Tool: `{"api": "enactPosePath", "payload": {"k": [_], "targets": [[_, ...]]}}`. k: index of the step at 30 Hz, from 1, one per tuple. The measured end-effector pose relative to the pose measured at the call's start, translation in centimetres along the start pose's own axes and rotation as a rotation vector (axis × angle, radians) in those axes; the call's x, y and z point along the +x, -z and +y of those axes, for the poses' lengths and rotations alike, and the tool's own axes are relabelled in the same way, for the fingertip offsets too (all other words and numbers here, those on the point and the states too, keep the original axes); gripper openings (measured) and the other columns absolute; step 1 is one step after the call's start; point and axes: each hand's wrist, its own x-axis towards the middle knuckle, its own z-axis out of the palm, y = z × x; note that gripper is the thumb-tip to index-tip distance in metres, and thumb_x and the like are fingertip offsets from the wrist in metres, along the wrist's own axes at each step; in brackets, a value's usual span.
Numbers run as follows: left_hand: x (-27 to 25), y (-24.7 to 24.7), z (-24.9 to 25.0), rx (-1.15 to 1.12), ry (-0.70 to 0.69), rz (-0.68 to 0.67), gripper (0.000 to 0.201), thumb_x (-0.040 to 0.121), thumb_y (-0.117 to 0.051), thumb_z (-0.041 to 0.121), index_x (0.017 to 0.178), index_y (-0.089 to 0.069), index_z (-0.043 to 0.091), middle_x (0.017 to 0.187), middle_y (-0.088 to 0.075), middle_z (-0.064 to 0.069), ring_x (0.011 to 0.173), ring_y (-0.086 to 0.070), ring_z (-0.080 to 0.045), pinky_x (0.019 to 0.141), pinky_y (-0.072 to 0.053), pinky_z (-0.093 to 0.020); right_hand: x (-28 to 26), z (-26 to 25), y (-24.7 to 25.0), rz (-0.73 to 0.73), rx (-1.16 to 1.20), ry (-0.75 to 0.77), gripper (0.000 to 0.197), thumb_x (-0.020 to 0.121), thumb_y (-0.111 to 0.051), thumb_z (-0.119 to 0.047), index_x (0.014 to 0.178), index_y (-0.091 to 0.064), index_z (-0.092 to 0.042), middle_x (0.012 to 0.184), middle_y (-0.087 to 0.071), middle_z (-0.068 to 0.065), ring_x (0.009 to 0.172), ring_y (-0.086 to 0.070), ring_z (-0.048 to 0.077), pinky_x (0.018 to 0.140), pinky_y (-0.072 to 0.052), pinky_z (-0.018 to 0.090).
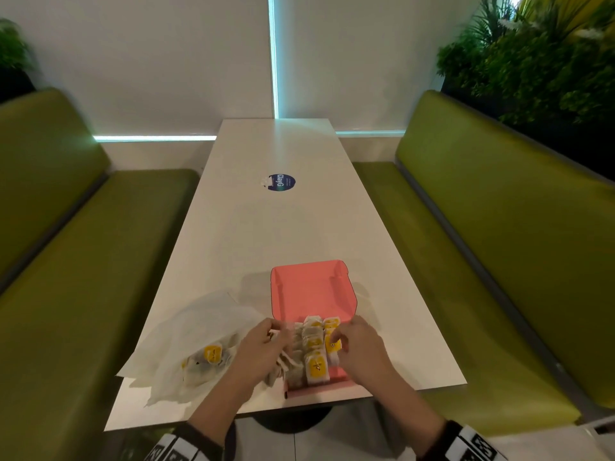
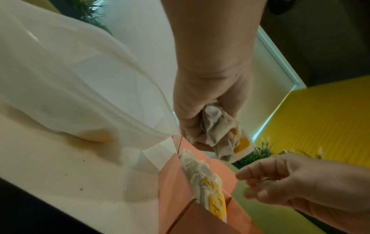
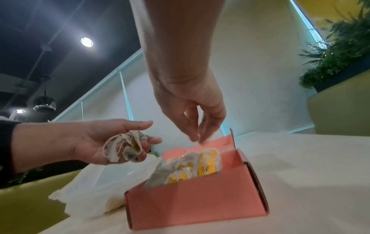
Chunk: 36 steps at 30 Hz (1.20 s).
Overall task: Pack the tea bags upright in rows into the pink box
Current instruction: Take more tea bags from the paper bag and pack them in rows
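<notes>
The pink box (image 1: 309, 287) stands open near the table's front edge, its lid (image 3: 210, 142) tilted back. Several tea bags (image 1: 316, 351) with yellow tags stand upright in rows inside it, also visible as packed tea bags (image 3: 200, 164). My left hand (image 1: 263, 347) hovers at the box's left side and grips a crumpled bunch of tea bags (image 2: 220, 134), seen in that left hand (image 3: 90, 142) as a bunch (image 3: 124, 148). My right hand (image 1: 359, 347) hangs over the right row, its fingers (image 3: 192, 126) pointing down just above the bags, holding nothing.
A white plastic bag (image 1: 199, 341) with more tea bags (image 1: 213, 354) lies left of the box. A round blue sticker (image 1: 281, 182) sits mid-table. Green benches (image 1: 499, 261) flank the white table (image 1: 266, 227); plants stand behind them.
</notes>
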Motion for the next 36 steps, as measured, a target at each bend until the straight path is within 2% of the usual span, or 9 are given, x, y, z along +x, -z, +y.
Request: {"api": "enactPosePath", "payload": {"k": [4, 7, 13, 17, 22, 27, 31, 32, 36], "targets": [[-0.2, 0.3, 0.8, -0.261, 0.017, -0.083, 0.030, 0.094, -0.049, 0.036, 0.099, -0.060, 0.008, 0.070, -0.067, -0.005, 0.057, -0.062, -0.018, 0.048, -0.044, -0.026, -0.9, -0.3, 1.5, -0.063, 0.116, 0.142, 0.052, 0.086, -0.060, -0.011, 0.135, -0.047, -0.025, 0.145, -0.032, -0.007, 0.129, -0.039, 0.011, 0.101, -0.030, 0.013], [-0.3, 0.1, 1.0, -0.354, -0.007, -0.102, 0.030, 0.094, -0.048, 0.036, 0.102, -0.062, 0.011, 0.068, -0.066, -0.006, 0.056, -0.061, -0.020, 0.052, -0.045, -0.028, -1.7, -1.4, 2.3, -0.072, 0.262, 0.262, 0.042, 0.082, -0.069, -0.027, 0.122, -0.056, -0.029, 0.128, -0.047, -0.011, 0.105, -0.047, -0.005, 0.082, -0.028, -0.006], [-0.6, -0.7, 1.7, -0.413, -0.032, -0.116, 0.030, 0.093, -0.049, 0.035, 0.104, -0.063, 0.011, 0.071, -0.065, -0.010, 0.055, -0.061, -0.018, 0.050, -0.049, -0.027, -1.7, -2.6, 1.5, 0.000, 0.430, 0.309, 0.005, 0.078, -0.073, -0.017, 0.082, -0.070, -0.015, 0.094, -0.054, -0.007, 0.086, -0.051, -0.007, 0.072, -0.037, 0.004], [-0.5, -0.4, 0.9, -0.409, -0.041, -0.096, 0.028, 0.089, -0.054, 0.038, 0.100, -0.068, 0.016, 0.083, -0.069, -0.020, 0.072, -0.062, -0.029, 0.067, -0.049, -0.035, -0.9, -2.2, 2.7, 0.092, 0.585, 0.199, 0.021, 0.081, -0.070, -0.011, 0.069, -0.060, -0.025, 0.085, -0.061, -0.003, 0.072, -0.056, -0.003, 0.068, -0.043, 0.009], [0.0, 0.0, -0.3, -0.313, -0.011, -0.015, 0.023, 0.089, -0.059, 0.034, 0.089, -0.067, 0.012, 0.076, -0.062, -0.006, 0.066, -0.053, -0.018, 0.054, -0.042, -0.025, -0.2, -1.3, 4.4, 0.402, 0.509, 0.118, 0.016, 0.081, -0.071, -0.016, 0.069, -0.062, -0.022, 0.085, -0.060, -0.004, 0.070, -0.057, 0.002, 0.064, -0.043, 0.009], [0.1, 0.4, -0.5, -0.271, 0.013, 0.021, 0.025, 0.087, -0.062, 0.033, 0.083, -0.068, 0.009, 0.058, -0.056, 0.000, 0.054, -0.048, -0.015, 0.048, -0.038, -0.025, -1.2, -1.2, 5.5, -0.281, 0.499, 0.291, 0.011, 0.078, -0.074, -0.016, 0.072, -0.068, -0.022, 0.085, -0.060, -0.007, 0.071, -0.058, 0.002, 0.072, -0.051, 0.021], [-0.1, 0.5, -0.2, -0.293, 0.058, 0.015, 0.041, 0.086, -0.055, 0.045, 0.071, -0.064, 0.008, 0.062, -0.057, -0.002, 0.052, -0.046, -0.013, 0.047, -0.036, -0.022, -0.1, -1.0, 5.1, 0.247, 0.227, 0.126, 0.017, 0.083, -0.070, -0.022, 0.070, -0.059, -0.022, 0.080, -0.051, -0.012, 0.065, -0.050, -0.001, 0.066, -0.041, 0.013], [-0.1, 0.5, -0.2, -0.282, 0.052, 0.011, 0.044, 0.083, -0.056, 0.049, 0.067, -0.060, 0.009, 0.061, -0.055, -0.004, 0.051, -0.045, -0.013, 0.047, -0.036, -0.021, 0.0, -0.9, 5.0, 0.266, 0.243, 0.125, 0.018, 0.083, -0.070, -0.021, 0.069, -0.058, -0.021, 0.079, -0.051, -0.012, 0.065, -0.049, -0.001, 0.064, -0.038, 0.012], [-0.3, 0.5, 0.3, -0.288, -0.037, -0.014, 0.038, 0.080, -0.061, 0.043, 0.066, -0.058, 0.008, 0.061, -0.057, -0.007, 0.048, -0.046, -0.014, 0.042, -0.034, -0.024, -0.8, -1.3, 5.1, -0.175, 0.525, 0.160, 0.011, 0.078, -0.075, -0.017, 0.070, -0.067, -0.019, 0.080, -0.060, -0.010, 0.066, -0.056, 0.009, 0.063, -0.050, 0.021]]}}
